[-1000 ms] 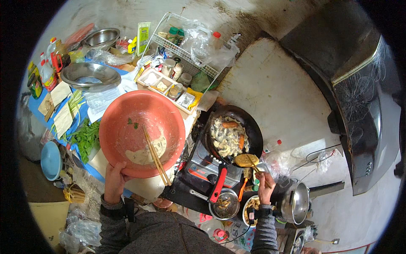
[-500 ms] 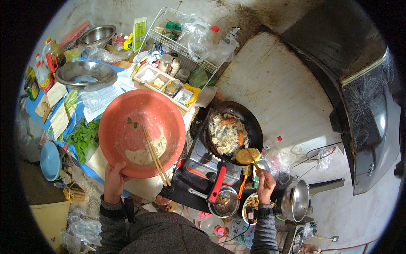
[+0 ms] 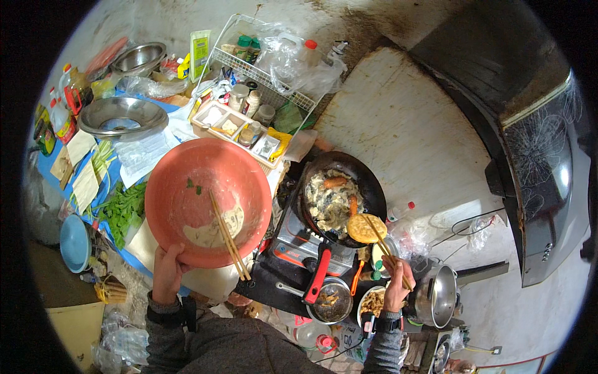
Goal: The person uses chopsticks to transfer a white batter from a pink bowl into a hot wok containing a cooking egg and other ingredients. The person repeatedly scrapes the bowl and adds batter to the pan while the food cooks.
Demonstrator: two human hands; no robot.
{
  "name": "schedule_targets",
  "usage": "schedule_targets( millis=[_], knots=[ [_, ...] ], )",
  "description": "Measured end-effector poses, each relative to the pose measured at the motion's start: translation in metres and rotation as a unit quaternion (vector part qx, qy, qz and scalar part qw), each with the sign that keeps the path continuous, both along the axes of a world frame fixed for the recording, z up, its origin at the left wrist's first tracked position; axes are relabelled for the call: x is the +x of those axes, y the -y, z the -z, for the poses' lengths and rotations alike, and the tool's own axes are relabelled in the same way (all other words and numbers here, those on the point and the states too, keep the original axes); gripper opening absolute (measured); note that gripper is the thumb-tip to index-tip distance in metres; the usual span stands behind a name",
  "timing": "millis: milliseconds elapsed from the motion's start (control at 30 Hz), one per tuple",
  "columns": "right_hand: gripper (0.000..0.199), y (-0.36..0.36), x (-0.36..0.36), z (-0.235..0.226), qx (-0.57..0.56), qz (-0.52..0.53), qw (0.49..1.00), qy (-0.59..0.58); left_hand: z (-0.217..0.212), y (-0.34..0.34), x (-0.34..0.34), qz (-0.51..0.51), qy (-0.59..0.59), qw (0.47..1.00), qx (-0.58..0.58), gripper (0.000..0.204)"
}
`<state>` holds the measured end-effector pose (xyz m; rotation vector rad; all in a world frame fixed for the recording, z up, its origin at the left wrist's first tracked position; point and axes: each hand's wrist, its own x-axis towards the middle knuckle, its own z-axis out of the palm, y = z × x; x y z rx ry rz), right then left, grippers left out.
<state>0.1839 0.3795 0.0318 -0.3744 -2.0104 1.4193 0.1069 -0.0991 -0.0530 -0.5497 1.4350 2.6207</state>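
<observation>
My left hand [image 3: 167, 268] grips the near rim of a large salmon-red basin [image 3: 180, 168]. Some pale batter [image 3: 208, 235] and a few green leaf bits lie inside, and a pair of chopsticks [image 3: 227, 243] leans out over its near right edge. In my right hand [image 3: 397, 283] is another pair of chopsticks [image 3: 387, 252], their tips at a round golden pancake [image 3: 366, 229]. This pancake is at the near right rim of a black frying pan [image 3: 372, 181], which holds egg-like pieces [image 3: 330, 202] and browned sausage-like pieces [image 3: 334, 182] in oil.
The pan's red handle [image 3: 319, 274] points toward me over the gas stove [image 3: 293, 240]. Near it stand a small saucepan [image 3: 330, 301], a bowl of brown food [image 3: 372, 303] and a steel pot [image 3: 436, 296]. Leafy greens [image 3: 123, 212] and a condiment box [image 3: 218, 121] lie left and beyond.
My right hand has drawn back slightly toward me and to the right, so more of its chopsticks shows. The pancake stays at the pan rim, and the basin sits slightly lower in view.
</observation>
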Motion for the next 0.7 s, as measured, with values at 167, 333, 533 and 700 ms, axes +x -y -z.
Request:
schedule_targets(
  millis=[167, 333, 533, 700],
  knots=[
    [0.031, 0.006, 0.003, -0.005, -0.022, -0.013, 1.0, -0.013, 0.0, -0.002, 0.0, 0.002, 0.014, 1.0, 0.003, 0.031],
    [0.03, -0.004, -0.001, 0.004, -0.127, 0.009, 0.991, -0.044, 0.0, -0.003, -0.001, 0.011, 0.013, 1.0, 0.017, 0.032],
    [0.031, -0.018, -0.015, 0.046, -0.404, 0.041, 0.91, -0.085, -0.001, -0.006, 0.001, 0.004, -0.008, 1.0, 0.019, 0.031],
    [0.031, -0.025, -0.02, 0.066, -0.442, 0.062, 0.891, -0.089, -0.005, -0.005, 0.002, 0.003, 0.012, 1.0, -0.003, 0.03]
  ],
)
